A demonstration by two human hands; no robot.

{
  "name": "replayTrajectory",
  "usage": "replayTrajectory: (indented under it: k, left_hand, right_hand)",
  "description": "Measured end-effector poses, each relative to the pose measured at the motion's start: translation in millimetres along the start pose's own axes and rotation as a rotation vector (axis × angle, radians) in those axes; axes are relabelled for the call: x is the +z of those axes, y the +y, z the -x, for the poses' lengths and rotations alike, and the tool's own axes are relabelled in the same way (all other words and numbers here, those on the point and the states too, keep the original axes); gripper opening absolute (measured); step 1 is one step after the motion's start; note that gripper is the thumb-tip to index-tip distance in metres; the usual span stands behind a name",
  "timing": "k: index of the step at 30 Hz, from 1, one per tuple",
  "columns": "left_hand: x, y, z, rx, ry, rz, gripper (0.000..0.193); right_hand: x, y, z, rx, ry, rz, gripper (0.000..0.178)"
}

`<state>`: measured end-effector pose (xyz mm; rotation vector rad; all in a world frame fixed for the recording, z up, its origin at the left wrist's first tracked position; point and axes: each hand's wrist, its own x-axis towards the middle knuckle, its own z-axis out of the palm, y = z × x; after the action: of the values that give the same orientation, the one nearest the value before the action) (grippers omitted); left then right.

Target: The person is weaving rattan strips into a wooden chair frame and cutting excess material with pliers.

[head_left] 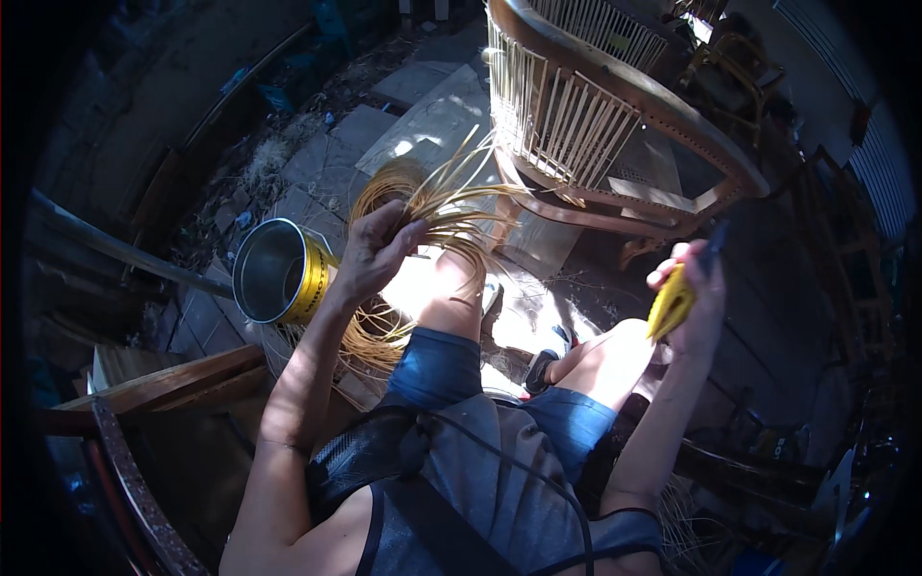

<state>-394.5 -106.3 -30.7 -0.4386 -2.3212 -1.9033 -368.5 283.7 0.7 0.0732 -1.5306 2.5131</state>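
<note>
Gripping cane strands (437, 206), left hand (376, 252); right hand (693, 293) clenched round yellow cutter (670, 305).

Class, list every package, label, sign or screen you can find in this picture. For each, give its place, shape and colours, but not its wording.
Tin can: lying on its side on the ground beside the left hand, open mouth toward the camera; round, bare metal inside.
Label on the can: a yellow band wrapped around its body, with dark print too small to make out.
No signs or screens show.
</note>
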Motion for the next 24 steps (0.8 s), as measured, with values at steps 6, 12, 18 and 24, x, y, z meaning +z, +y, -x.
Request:
replayTrajectory:
  k: [6, 12, 18, 24]
  left_hand:
    - [13.5, 3.7, -5.7, -0.051, -0.075, -0.132, 0.018]
    - [13.4, 32.5, 1.0, -0.209, -0.225, 0.088, 0.026]
    - [-13.0, 26.7, -1.8, -0.171, -0.309, -0.134, 0.045]
    - [-46.3, -75.7, 14.5, 0.033, 0.027, -0.367, 0.023]
  right_hand:
    - [110.9, 56.0, 16.5, -0.376, -0.543, 0.766, 0.058]
    - [155.8, 60.3, -13.2, 0.0, -0.84, 1.079, 0.04]
    - [149.7, 35.7, -24.3, -0.358, -0.644, 1.194, 0.027]
    - [136.9, -65.8, -41.8, -0.362, -0.216, 1.088, 0.016]
